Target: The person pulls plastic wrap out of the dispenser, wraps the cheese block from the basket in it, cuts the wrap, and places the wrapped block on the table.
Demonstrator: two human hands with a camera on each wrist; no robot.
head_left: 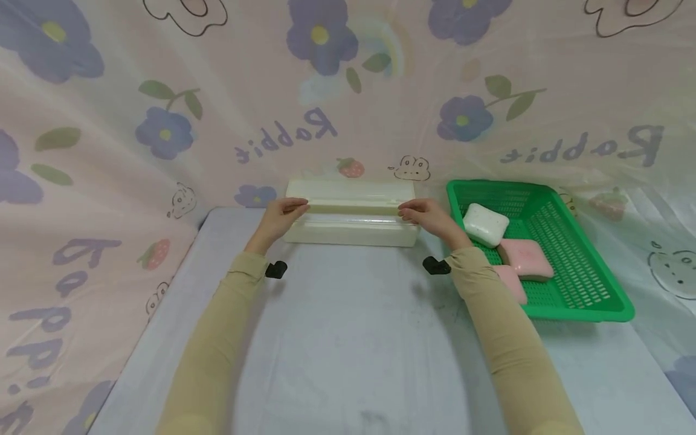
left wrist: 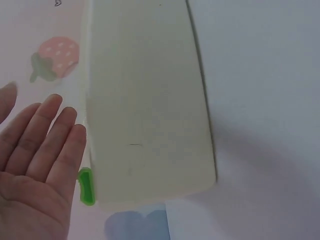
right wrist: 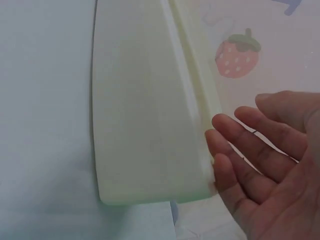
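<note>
A long cream-white box [head_left: 350, 234], apparently a cling film dispenser, lies crosswise against the curtain with its lid [head_left: 348, 190] raised. A glossy clear strip [head_left: 350, 219] runs along its opening. My left hand [head_left: 280, 220] is at the left end, fingertips at the lid's edge; in the left wrist view its fingers [left wrist: 65, 142] are nearly straight, thumb apart, beside a green piece [left wrist: 87, 186] on the box. At the other end is my right hand [head_left: 429, 219], fingertips touching the box's edge. Its fingers [right wrist: 260, 145] bend loosely in the right wrist view, with nothing held between them and the thumb.
To the right stands a green basket [head_left: 584, 254] holding a white soap-like block [head_left: 486, 225] and two pink ones, a whole one [head_left: 526, 258] and one [head_left: 511, 284] partly behind my right sleeve. A printed curtain [head_left: 380, 90] closes off the back and sides of the white table [head_left: 348, 338].
</note>
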